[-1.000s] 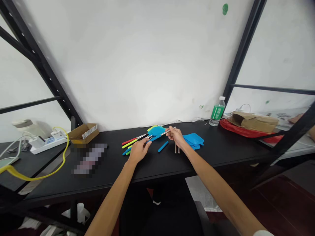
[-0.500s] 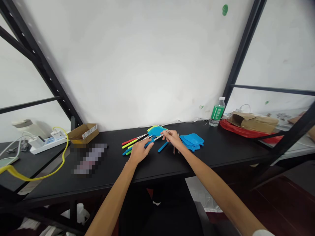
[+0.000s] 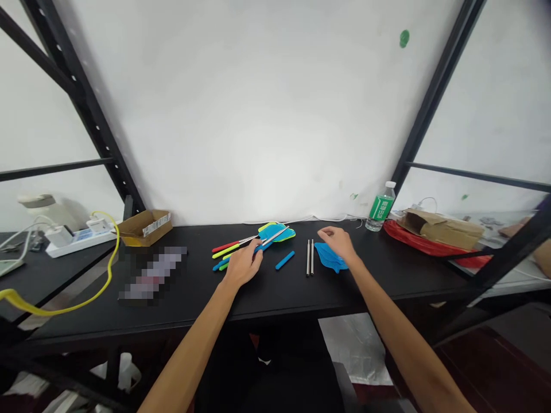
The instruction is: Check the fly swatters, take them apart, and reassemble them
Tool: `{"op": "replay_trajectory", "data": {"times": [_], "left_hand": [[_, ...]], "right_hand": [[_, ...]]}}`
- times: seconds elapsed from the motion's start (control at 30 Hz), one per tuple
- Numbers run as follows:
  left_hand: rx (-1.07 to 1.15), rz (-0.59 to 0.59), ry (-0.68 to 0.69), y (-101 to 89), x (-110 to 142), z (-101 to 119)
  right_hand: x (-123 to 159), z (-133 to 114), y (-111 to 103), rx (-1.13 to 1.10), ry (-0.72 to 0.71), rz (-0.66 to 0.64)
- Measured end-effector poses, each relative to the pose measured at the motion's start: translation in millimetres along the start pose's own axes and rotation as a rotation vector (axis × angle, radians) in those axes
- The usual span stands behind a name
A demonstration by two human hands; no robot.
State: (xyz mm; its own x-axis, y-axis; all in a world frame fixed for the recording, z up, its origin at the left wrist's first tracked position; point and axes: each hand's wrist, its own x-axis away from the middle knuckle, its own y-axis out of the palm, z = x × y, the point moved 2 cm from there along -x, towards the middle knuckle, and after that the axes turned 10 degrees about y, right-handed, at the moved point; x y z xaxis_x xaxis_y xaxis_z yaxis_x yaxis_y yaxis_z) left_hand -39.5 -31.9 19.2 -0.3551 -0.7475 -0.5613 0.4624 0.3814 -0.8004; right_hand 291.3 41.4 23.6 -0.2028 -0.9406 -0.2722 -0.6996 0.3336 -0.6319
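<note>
My left hand is closed around a blue handle from which a thin metal rod points up and right. Beneath and beyond it lie assembled fly swatters with red, yellow-green, green and blue handles and leaf-shaped heads. My right hand hovers over a stack of blue fly swatter heads, fingers curled together; what they pinch, if anything, is hidden. Between my hands, a loose blue handle rests on the black table, with two metal rods standing side by side to its right.
At the back right stands a water bottle, beside a cardboard box on red plastic. An open carton, a power strip and a yellow cable occupy the left. Black metal shelf posts flank the table.
My right hand has let go of the metal rod and moved right, over the stack of blue heads. My left hand keeps the blue handle with its rod.
</note>
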Motion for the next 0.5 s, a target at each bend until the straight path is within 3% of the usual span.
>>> {"op": "replay_trajectory", "data": {"times": [0.2,0.3,0.5], "left_hand": [[0.015,0.004,-0.004,0.8,1.3,0.1],[0.015,0.0,-0.016,1.2,1.4,-0.7],[0.023,0.006,-0.012,1.8,1.3,-1.4]], "right_hand": [[-6.1,48.3,-31.0,0.4,0.202,-0.21],[-5.5,53.7,-32.0,0.49,0.209,-0.271],[-12.9,53.2,-26.9,0.52,0.176,-0.258]]}}
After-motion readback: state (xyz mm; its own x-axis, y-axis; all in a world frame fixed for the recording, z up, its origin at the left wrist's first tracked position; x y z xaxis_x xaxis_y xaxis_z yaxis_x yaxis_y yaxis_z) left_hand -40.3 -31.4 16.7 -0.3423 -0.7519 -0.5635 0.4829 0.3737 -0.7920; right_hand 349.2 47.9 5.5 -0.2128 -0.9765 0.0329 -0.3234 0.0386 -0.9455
